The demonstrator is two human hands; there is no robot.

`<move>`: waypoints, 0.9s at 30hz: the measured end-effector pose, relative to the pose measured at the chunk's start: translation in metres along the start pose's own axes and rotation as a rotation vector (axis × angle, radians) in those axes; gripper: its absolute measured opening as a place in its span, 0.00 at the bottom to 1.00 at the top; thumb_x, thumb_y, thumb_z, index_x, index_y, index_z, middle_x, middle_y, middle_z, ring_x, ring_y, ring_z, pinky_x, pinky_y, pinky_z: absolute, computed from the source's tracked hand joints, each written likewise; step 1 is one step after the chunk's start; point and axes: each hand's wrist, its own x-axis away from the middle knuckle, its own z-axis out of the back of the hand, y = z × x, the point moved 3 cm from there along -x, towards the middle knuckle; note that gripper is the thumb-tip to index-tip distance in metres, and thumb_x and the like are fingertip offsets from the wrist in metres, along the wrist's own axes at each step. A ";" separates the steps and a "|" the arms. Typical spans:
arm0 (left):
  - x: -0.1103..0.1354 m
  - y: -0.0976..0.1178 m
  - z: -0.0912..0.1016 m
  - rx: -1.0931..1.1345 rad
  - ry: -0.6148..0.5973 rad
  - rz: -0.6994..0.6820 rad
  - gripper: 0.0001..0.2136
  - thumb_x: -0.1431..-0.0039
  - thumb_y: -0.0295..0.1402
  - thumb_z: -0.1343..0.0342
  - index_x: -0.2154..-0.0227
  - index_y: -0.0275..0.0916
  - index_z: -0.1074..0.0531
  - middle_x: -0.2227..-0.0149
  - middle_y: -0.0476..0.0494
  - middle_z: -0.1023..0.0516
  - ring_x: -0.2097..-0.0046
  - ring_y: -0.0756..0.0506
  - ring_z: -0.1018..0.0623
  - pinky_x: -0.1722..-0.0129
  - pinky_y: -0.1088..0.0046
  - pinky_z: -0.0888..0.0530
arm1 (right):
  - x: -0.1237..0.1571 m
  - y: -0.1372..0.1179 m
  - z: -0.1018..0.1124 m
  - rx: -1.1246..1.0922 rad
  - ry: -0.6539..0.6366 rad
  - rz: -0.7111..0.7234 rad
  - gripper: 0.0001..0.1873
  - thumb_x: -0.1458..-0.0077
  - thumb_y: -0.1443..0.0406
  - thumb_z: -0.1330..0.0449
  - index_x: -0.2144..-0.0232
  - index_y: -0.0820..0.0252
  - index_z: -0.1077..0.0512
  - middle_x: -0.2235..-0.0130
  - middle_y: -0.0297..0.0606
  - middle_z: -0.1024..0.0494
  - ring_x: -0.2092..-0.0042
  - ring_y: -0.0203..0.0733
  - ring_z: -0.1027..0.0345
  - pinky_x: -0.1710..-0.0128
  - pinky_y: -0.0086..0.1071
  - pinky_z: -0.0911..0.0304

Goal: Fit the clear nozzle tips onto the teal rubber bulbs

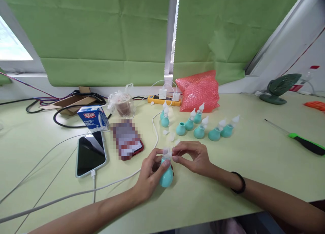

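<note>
My left hand is wrapped round a teal rubber bulb aspirator, tilted with its top pointing away. A clear plastic collar sits on the bulb's neck. Thumb and fingertips of my right hand pinch together right beside that collar; anything between them is too small to make out. Just beyond my hands lie small translucent tips. Behind stand several teal bulb aspirators with clear pointed nozzles, and one teal bulb shows an open neck.
Two phones, one dark-screened and one red-edged, lie left, near a milk carton. A white cable crosses the table. Behind are a yellow power strip and red bubble wrap; right, a screwdriver and fan.
</note>
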 end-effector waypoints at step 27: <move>0.002 0.002 0.004 -0.257 0.150 -0.150 0.10 0.51 0.36 0.47 0.69 0.35 0.38 0.79 0.48 0.29 0.77 0.51 0.31 0.78 0.78 0.36 | 0.005 -0.007 -0.003 0.305 -0.045 0.216 0.05 0.55 0.75 0.44 0.75 0.63 0.33 0.79 0.33 0.30 0.77 0.30 0.39 0.77 0.24 0.41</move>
